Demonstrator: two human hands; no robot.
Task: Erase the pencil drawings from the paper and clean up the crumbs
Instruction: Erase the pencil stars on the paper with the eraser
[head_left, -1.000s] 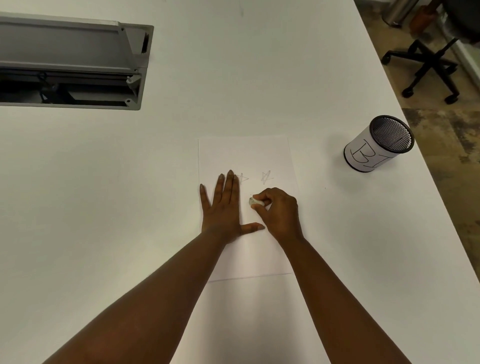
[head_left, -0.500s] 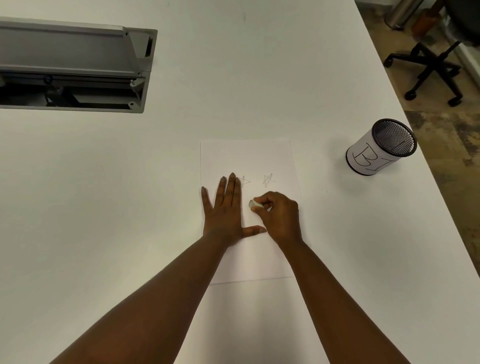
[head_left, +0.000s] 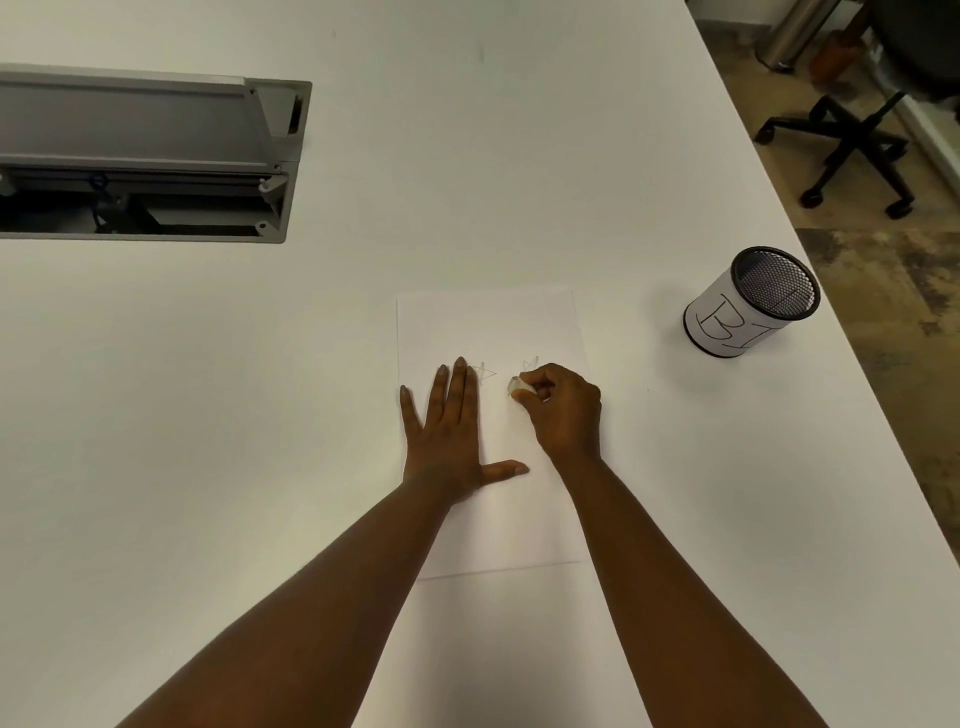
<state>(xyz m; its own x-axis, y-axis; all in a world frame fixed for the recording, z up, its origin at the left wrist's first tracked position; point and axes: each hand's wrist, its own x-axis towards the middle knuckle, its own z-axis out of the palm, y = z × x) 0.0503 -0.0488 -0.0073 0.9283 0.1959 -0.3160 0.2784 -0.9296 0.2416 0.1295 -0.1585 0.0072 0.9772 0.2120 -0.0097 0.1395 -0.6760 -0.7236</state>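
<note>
A white sheet of paper lies on the white table, with two faint pencil stars on it. The left star shows just right of my left fingertips. The right star is partly hidden by my right hand. My left hand lies flat on the sheet's left side, fingers spread, thumb out to the right. My right hand pinches a small white eraser, which touches the paper between the two stars. I cannot make out any crumbs.
A black mesh cup wrapped in white paper with hand-drawn letters stands at the right, near the table's right edge. An open grey cable hatch is set into the table at the far left. An office chair base stands on the floor beyond.
My right hand with the eraser has moved up the sheet towards the right star. The left hand stays flat on the paper. The view has shifted slightly.
</note>
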